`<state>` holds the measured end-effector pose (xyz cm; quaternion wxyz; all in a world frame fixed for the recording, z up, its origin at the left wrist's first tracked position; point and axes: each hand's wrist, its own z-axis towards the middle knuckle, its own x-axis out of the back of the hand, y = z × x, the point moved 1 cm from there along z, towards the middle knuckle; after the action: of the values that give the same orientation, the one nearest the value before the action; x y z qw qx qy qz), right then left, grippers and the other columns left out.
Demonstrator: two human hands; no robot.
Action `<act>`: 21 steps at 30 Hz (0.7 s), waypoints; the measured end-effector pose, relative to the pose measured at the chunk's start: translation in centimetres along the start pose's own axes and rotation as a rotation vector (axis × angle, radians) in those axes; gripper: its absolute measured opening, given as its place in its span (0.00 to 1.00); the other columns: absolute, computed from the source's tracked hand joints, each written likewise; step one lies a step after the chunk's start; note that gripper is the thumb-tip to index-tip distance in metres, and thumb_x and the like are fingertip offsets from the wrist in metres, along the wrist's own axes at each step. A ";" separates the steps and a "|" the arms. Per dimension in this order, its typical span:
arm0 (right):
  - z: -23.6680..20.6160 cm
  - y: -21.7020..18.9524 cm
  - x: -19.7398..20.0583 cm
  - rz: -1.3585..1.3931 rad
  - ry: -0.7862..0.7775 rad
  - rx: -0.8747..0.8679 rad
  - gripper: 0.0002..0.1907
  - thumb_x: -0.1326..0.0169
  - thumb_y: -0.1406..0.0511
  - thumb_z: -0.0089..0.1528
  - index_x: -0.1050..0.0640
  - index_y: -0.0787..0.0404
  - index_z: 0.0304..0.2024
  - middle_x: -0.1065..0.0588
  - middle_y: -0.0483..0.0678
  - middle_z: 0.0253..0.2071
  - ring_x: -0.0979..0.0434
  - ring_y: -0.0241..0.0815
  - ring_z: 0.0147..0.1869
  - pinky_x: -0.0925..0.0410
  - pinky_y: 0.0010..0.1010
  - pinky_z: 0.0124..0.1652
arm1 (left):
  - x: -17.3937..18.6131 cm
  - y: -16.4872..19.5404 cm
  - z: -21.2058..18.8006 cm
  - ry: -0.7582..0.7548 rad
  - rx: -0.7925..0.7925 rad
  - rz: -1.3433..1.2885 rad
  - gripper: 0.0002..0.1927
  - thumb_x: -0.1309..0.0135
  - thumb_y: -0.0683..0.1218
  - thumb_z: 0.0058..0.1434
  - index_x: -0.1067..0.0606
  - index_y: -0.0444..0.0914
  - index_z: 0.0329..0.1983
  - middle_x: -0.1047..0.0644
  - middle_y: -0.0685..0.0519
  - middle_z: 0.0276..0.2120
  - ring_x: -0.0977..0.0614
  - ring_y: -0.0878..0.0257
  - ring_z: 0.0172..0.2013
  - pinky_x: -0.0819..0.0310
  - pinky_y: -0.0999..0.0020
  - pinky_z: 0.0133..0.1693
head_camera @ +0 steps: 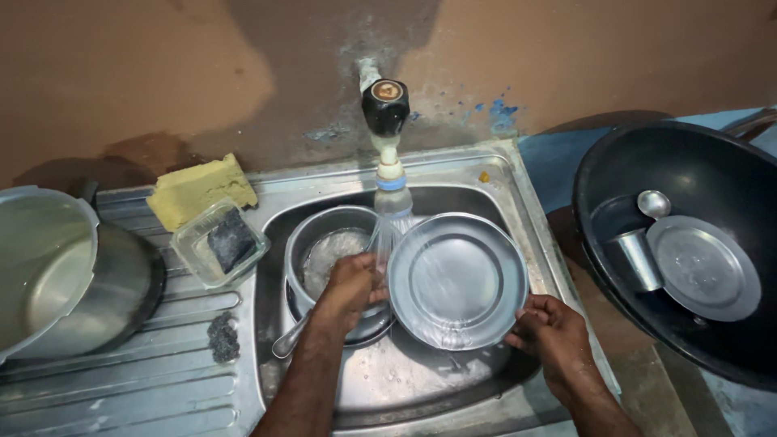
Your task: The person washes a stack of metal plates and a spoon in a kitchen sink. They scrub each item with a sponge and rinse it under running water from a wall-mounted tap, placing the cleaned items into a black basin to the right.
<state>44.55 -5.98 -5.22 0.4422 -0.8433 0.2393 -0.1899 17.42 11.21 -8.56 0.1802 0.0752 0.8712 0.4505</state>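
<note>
- both hands, left hand and right hand, grip the steel plate under the tap
- rinsing step, I'd guess; turning it seems next

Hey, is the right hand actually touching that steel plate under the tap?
Touching. The head view shows the right hand gripping the lower right rim of the steel plate, fingers curled over its edge with no gap, while water runs over it.
</note>
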 end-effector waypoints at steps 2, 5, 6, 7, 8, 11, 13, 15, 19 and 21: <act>0.1 0.2 -0.4 0.022 -0.003 0.035 0.15 0.46 0.70 0.62 0.26 0.72 0.50 0.24 0.54 0.38 0.20 0.45 0.39 0.22 0.36 0.41 | 0.2 0.4 0.0 0.034 -0.001 -0.021 0.19 0.54 0.36 0.64 0.23 0.29 0.57 0.18 0.48 0.39 0.17 0.64 0.33 0.18 0.66 0.41; 0.1 0.6 -1.7 0.063 -0.038 -0.010 0.15 0.46 0.72 0.61 0.27 0.72 0.50 0.22 0.54 0.39 0.18 0.44 0.41 0.22 0.36 0.43 | 1.0 1.1 -0.6 0.068 -0.032 -0.028 0.19 0.48 0.36 0.61 0.23 0.30 0.56 0.17 0.48 0.38 0.18 0.63 0.33 0.24 0.68 0.36; 0.1 0.7 -2.2 0.053 -0.051 -0.021 0.15 0.47 0.72 0.61 0.27 0.72 0.51 0.22 0.54 0.39 0.19 0.45 0.41 0.22 0.37 0.44 | 1.3 1.4 -0.9 0.077 -0.053 -0.026 0.19 0.46 0.35 0.59 0.23 0.30 0.55 0.17 0.47 0.38 0.19 0.63 0.33 0.27 0.68 0.34; 0.0 0.8 -2.8 0.041 -0.065 -0.033 0.15 0.48 0.72 0.61 0.27 0.71 0.51 0.22 0.54 0.40 0.19 0.45 0.42 0.22 0.38 0.45 | 1.7 1.6 -1.2 0.093 -0.080 -0.018 0.19 0.44 0.36 0.58 0.22 0.30 0.54 0.17 0.48 0.38 0.18 0.64 0.33 0.26 0.69 0.34; -0.1 0.9 -3.4 0.029 -0.081 -0.049 0.15 0.49 0.73 0.61 0.27 0.71 0.51 0.22 0.54 0.40 0.19 0.45 0.42 0.22 0.39 0.46 | 2.1 1.8 -1.7 0.112 -0.105 -0.010 0.19 0.42 0.37 0.58 0.21 0.30 0.53 0.17 0.48 0.38 0.18 0.64 0.34 0.25 0.70 0.34; -0.1 1.0 -5.2 -0.070 -0.133 -0.125 0.16 0.50 0.75 0.60 0.26 0.70 0.52 0.21 0.55 0.42 0.17 0.44 0.44 0.21 0.39 0.50 | 3.3 2.5 -3.1 0.131 -0.218 0.032 0.18 0.40 0.39 0.57 0.21 0.28 0.50 0.16 0.47 0.38 0.16 0.64 0.35 0.22 0.72 0.36; 0.0 1.3 -6.2 -0.061 -0.193 -0.145 0.17 0.49 0.74 0.60 0.25 0.71 0.52 0.20 0.54 0.42 0.17 0.43 0.43 0.21 0.38 0.50 | 4.1 2.9 -4.1 0.150 -0.261 0.081 0.17 0.39 0.39 0.57 0.21 0.27 0.49 0.16 0.47 0.37 0.16 0.63 0.34 0.22 0.71 0.36; 0.1 1.9 -7.0 -0.056 -0.248 -0.170 0.17 0.48 0.74 0.60 0.25 0.70 0.53 0.20 0.53 0.41 0.17 0.43 0.43 0.21 0.38 0.50 | 5.1 3.3 -5.2 0.190 -0.249 0.142 0.17 0.40 0.39 0.57 0.20 0.28 0.49 0.16 0.46 0.35 0.17 0.62 0.32 0.23 0.69 0.34; 0.0 3.4 -8.0 -0.099 -0.288 -0.234 0.19 0.48 0.73 0.61 0.26 0.67 0.56 0.20 0.51 0.42 0.18 0.42 0.41 0.22 0.39 0.50 | 6.5 4.0 -6.9 0.260 -0.234 0.423 0.19 0.39 0.42 0.56 0.20 0.29 0.50 0.15 0.44 0.38 0.14 0.62 0.35 0.21 0.69 0.38; -0.2 3.8 -8.2 -0.152 -0.311 -0.263 0.20 0.48 0.71 0.62 0.25 0.65 0.58 0.20 0.51 0.42 0.19 0.42 0.41 0.23 0.40 0.49 | 6.6 4.4 -7.5 0.292 -0.305 0.617 0.21 0.36 0.43 0.55 0.21 0.29 0.51 0.15 0.45 0.41 0.14 0.64 0.40 0.21 0.70 0.43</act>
<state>36.85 -3.33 -9.18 0.3442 -0.9285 0.1268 -0.0575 8.31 10.03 -2.64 -0.0810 0.2417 0.7469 0.6141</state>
